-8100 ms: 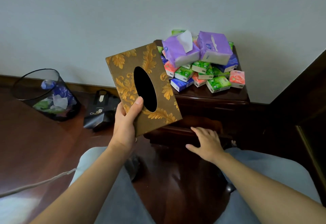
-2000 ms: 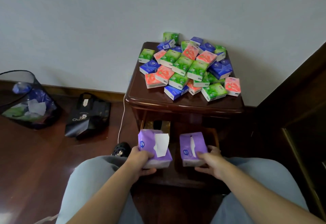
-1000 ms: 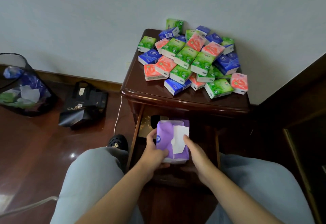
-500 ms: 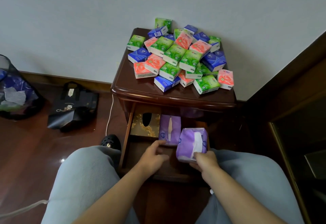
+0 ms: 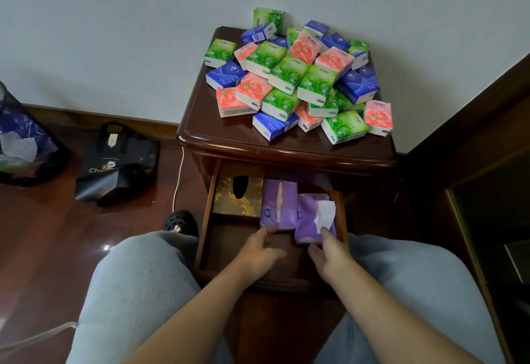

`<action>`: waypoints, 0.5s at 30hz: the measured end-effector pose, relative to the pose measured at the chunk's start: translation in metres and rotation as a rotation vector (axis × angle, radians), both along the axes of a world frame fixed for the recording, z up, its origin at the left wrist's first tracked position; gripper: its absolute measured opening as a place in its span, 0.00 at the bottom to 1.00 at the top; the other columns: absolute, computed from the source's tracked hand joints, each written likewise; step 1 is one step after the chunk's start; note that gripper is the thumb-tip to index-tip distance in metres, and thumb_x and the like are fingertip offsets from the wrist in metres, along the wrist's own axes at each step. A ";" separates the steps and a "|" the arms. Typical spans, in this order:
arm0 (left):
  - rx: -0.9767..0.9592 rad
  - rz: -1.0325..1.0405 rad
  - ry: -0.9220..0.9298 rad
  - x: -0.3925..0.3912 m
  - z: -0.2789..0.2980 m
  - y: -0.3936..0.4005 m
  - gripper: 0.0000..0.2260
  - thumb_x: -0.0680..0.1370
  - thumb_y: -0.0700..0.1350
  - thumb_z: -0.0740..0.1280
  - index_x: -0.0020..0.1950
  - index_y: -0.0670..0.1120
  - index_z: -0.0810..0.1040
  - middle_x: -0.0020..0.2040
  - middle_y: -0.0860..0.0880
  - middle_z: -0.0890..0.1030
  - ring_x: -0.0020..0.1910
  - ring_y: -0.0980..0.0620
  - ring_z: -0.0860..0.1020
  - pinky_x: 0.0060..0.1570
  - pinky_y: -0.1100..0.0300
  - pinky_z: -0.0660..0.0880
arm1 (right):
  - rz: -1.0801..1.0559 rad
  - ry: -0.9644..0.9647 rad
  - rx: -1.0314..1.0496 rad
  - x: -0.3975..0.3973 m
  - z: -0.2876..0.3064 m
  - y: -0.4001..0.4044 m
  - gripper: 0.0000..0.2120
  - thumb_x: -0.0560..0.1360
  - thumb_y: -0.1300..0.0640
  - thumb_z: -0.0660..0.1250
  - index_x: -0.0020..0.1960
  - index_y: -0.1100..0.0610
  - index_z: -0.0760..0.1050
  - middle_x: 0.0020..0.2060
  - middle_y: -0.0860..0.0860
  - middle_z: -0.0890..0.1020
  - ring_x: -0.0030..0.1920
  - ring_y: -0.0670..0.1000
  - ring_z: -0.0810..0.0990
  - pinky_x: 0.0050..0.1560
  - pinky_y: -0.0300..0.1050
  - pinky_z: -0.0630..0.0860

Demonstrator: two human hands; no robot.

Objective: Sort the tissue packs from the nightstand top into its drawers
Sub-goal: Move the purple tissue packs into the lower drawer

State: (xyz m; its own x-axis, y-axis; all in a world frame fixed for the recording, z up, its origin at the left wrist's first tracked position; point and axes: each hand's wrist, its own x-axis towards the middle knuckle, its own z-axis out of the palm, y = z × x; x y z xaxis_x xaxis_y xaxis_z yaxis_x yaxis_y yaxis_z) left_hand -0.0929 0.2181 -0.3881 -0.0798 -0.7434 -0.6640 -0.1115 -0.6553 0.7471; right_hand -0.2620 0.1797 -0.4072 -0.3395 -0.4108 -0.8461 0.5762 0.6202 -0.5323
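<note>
A heap of several small green, pink and blue tissue packs [image 5: 298, 82] covers the dark wooden nightstand top [image 5: 229, 143]. Its upper drawer [image 5: 206, 237] stands pulled out. Inside lie a gold patterned tissue box [image 5: 226, 200], a purple tissue pack [image 5: 279, 204] and a second purple pack [image 5: 308, 220] with a white tissue sticking up. My left hand [image 5: 258, 252] reaches into the drawer, fingertips touching the near end of the first purple pack. My right hand [image 5: 329, 254] touches the near end of the second pack with straight fingers.
A black shopping bag [image 5: 114, 165] and a mesh waste bin [image 5: 23, 140] sit on the wooden floor to the left. A white cable [image 5: 177, 180] runs down beside the nightstand. Dark furniture [image 5: 473, 191] stands close on the right. My knees flank the drawer.
The second purple pack, held above the drawer by my right hand half a second ago, now lies inside beside the first. Both hands have loosened to fingertip contact.
</note>
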 end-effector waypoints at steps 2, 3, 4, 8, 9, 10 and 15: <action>0.012 -0.001 -0.013 -0.002 -0.002 -0.001 0.28 0.77 0.39 0.74 0.75 0.52 0.72 0.68 0.46 0.73 0.65 0.46 0.76 0.64 0.51 0.79 | 0.023 -0.041 -0.013 0.002 -0.004 -0.004 0.25 0.82 0.55 0.69 0.77 0.55 0.68 0.67 0.58 0.80 0.68 0.57 0.79 0.73 0.56 0.73; 0.013 0.000 -0.016 -0.002 -0.003 -0.002 0.29 0.77 0.39 0.74 0.76 0.51 0.71 0.70 0.45 0.73 0.66 0.46 0.76 0.65 0.49 0.78 | 0.044 -0.073 -0.025 0.003 -0.006 -0.005 0.25 0.82 0.54 0.68 0.78 0.55 0.68 0.68 0.57 0.79 0.70 0.57 0.77 0.74 0.56 0.70; 0.008 -0.005 -0.027 -0.002 -0.003 -0.002 0.29 0.77 0.39 0.74 0.76 0.51 0.71 0.70 0.45 0.73 0.66 0.46 0.77 0.66 0.48 0.78 | 0.056 -0.108 -0.042 0.004 -0.009 -0.007 0.25 0.83 0.54 0.68 0.78 0.55 0.68 0.70 0.57 0.78 0.72 0.56 0.76 0.75 0.56 0.68; -0.151 -0.070 -0.338 0.003 0.002 -0.002 0.27 0.78 0.41 0.71 0.76 0.54 0.69 0.72 0.51 0.68 0.68 0.49 0.72 0.66 0.52 0.77 | 0.078 -0.151 -0.072 0.007 -0.016 -0.014 0.18 0.83 0.55 0.67 0.72 0.55 0.73 0.73 0.57 0.74 0.75 0.59 0.72 0.75 0.60 0.67; -0.219 -0.097 -0.465 0.006 0.004 -0.002 0.27 0.78 0.42 0.71 0.76 0.55 0.68 0.73 0.51 0.67 0.70 0.49 0.69 0.67 0.53 0.74 | 0.081 -0.162 -0.067 0.009 -0.017 -0.015 0.14 0.83 0.54 0.67 0.67 0.54 0.75 0.74 0.58 0.73 0.75 0.60 0.71 0.75 0.61 0.66; -0.273 -0.118 -0.571 0.009 0.006 -0.004 0.28 0.78 0.43 0.71 0.76 0.55 0.66 0.73 0.51 0.65 0.72 0.49 0.66 0.67 0.55 0.71 | 0.075 -0.189 -0.058 0.011 -0.018 -0.016 0.11 0.82 0.55 0.67 0.63 0.54 0.75 0.74 0.59 0.73 0.75 0.62 0.71 0.75 0.61 0.66; -0.235 -0.206 -0.744 0.020 0.009 -0.007 0.36 0.78 0.46 0.70 0.82 0.54 0.57 0.82 0.47 0.52 0.80 0.42 0.52 0.73 0.46 0.65 | 0.026 -0.352 -0.074 0.021 -0.022 -0.022 0.22 0.79 0.59 0.69 0.71 0.58 0.69 0.71 0.64 0.73 0.72 0.63 0.74 0.76 0.60 0.66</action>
State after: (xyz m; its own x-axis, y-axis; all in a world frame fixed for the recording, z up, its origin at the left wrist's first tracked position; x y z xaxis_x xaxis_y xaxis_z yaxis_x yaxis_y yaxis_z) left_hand -0.0731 0.2110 -0.3790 0.1711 -0.8889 -0.4249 -0.7351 -0.4023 0.5456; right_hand -0.2415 0.1577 -0.4288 -0.0215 -0.4801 -0.8770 0.7168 0.6041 -0.3483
